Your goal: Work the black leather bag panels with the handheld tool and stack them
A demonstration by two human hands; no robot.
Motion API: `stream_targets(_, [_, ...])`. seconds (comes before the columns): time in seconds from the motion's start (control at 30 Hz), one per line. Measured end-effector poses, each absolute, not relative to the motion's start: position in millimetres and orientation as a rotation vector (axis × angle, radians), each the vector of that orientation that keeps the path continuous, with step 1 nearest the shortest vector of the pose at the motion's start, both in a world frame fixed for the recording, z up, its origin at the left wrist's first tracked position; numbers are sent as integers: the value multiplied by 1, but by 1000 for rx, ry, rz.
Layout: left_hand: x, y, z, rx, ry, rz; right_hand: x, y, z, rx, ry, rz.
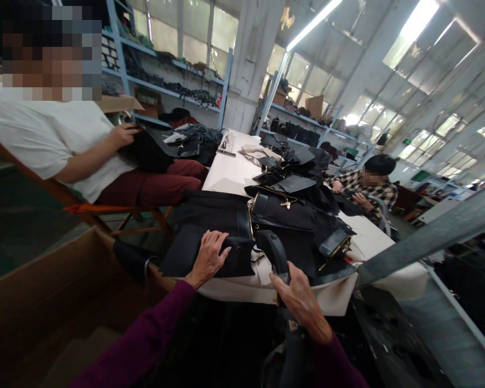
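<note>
My left hand (210, 254) lies over a flat black bag piece (181, 250) at the table's near edge, fingers bent lightly on it and thumb apart. A small round metal fitting shows in the piece just right of the thumb. In my right hand (301, 295) is a thick black strap (275, 249), gripped with the fingers closed round it. Its upper end curves up over the table, and a dark length hangs below the hand. Beyond both hands lie black bags with gold zips, one a black bag (283, 210) with a gold zip pull.
A white-covered table (230, 175) holds a heap of black pieces (295, 170). At the left sits a person (81, 140) with black material; another person (374, 186) works at the far right. A cardboard box (44, 280) stands lower left. A metal post (428, 231) slants across the right.
</note>
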State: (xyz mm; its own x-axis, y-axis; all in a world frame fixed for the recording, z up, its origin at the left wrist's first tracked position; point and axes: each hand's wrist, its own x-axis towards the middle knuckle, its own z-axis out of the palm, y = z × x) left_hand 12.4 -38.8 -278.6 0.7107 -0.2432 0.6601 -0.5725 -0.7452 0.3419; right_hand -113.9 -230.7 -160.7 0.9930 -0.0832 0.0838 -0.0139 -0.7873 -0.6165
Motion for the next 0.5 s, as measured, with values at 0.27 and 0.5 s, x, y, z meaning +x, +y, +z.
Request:
stream_targets(0.27, [-15, -28, -304, 2316, -1135, 1083, -151, -251, -145, -2353, 95, 22])
stream_targets(0.5, [-13, -19, -306, 2239, -1361, 1072, -169, -248, -131, -2446, 18, 90])
